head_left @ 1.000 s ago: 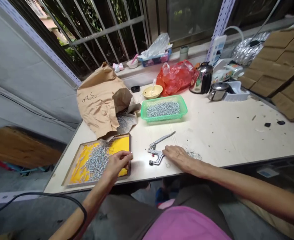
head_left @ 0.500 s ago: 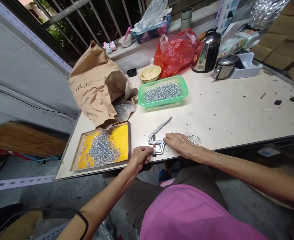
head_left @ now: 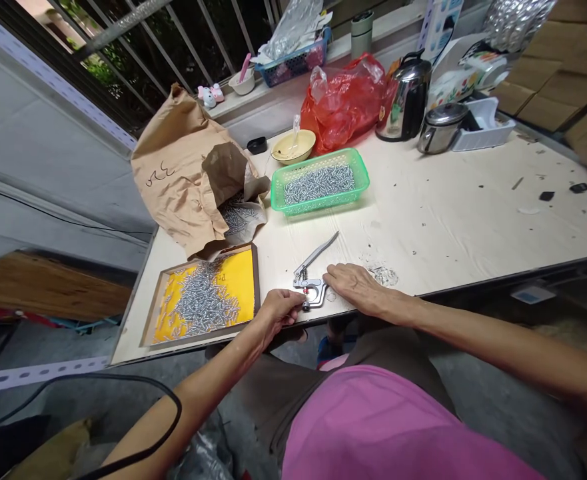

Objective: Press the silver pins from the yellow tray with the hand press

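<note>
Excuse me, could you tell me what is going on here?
Someone's right hand lies over one end of a grey hand tool on the table, while the left hand has its fingertips at the opposite end. Whether they pinch anything is unclear. Nearby, a yellow-lined tray and a green basket hold small silvery pieces.

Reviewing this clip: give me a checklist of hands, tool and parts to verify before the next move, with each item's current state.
1. Right hand beside the pliers-like tool: ok, its fingertips are at the tool's right end.
2. Left hand at the tool's opening: ok, its fingertips are there.
3. Tool's long handle raised: ok, angled away from the body.
4. Small part in the left fingertips: cannot tell, too small and covered.
5. Metal pieces inside the yellow-lined tray: ok, piled within its walls.
6. Loose bits away from the right hand: not ok, they lie close by.
</note>
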